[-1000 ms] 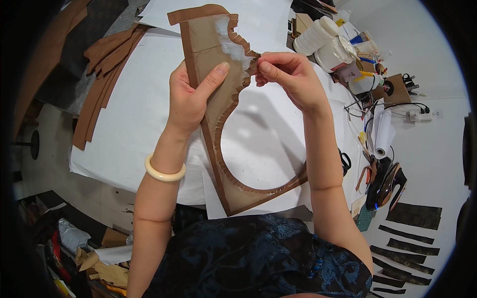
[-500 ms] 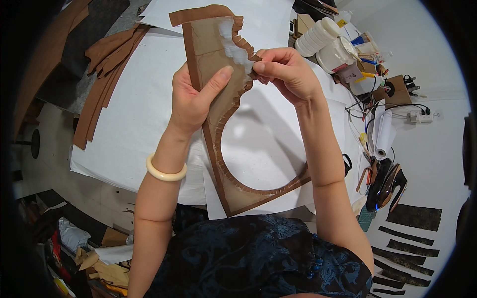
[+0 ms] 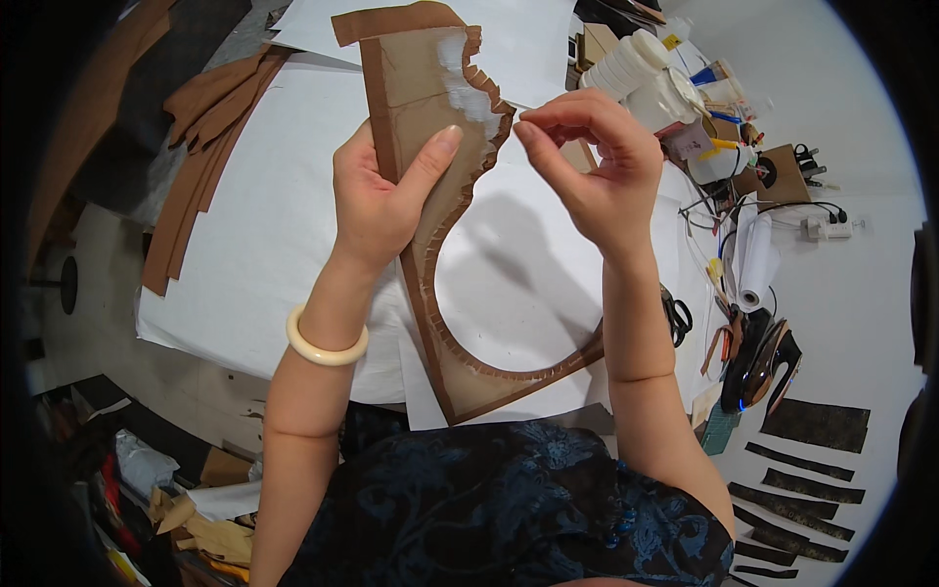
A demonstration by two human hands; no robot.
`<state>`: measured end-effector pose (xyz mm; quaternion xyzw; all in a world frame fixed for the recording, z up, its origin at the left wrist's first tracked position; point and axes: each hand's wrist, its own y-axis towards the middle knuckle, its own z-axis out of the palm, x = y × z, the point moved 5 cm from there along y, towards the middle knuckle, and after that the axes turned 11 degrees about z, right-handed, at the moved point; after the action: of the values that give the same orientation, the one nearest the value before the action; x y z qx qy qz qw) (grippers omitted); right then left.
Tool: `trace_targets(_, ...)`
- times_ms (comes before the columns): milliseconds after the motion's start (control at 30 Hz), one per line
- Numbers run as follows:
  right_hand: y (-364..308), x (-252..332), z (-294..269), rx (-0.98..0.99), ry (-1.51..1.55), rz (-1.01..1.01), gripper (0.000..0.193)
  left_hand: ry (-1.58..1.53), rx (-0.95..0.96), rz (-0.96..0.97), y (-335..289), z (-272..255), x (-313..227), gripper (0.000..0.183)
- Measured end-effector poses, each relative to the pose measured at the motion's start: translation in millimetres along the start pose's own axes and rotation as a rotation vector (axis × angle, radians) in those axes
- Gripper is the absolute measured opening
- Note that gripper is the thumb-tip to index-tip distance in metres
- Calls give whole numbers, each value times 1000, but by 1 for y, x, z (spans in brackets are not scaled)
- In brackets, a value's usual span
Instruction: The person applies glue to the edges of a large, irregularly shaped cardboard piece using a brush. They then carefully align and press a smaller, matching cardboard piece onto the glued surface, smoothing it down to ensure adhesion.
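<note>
My left hand grips a stiff brown leather panel, thumb flat on its beige back and fingers behind. The panel's edges are folded over in brown leather, and the curved edge is snipped into small tabs around a large round cutout. White glue coats the upper part by that edge, where some tabs stick out unfolded. At the top a brown flap extends past the backing. My right hand is just right of the curved edge, thumb and forefinger apart, with nothing visible between them.
White paper covers the table. Brown leather pieces hang over its left edge. At the back right stand white plastic jars. Black-handled scissors lie beside my right forearm, and a paper roll is farther right.
My right hand has let go of the panel's curved edge and moved right, its thumb and forefinger parting. Tabs near that spot now lie folded closer. My left hand keeps its hold.
</note>
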<state>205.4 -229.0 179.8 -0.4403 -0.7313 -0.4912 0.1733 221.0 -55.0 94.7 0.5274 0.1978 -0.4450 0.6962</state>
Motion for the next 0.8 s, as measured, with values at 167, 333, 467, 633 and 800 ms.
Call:
trace_targets(167,7,0,-3,26,-159,-91,16,-38,17,-25,-1,2,0,15)
trace_targets(333,13,3,0,98,-276,-137,18,-6,43,6,-1,3,-3,15)
trace_targets(467,13,4,3,131,-330,-171,22,-2,50,0,-1,3,-4,16)
trace_targets(633,11,4,10,93,-416,-303,27,-13,57,-6,-1,2,-1,17)
trace_targets(800,9,4,12,140,-383,-366,30,-12,29,-20,-1,1,1,16)
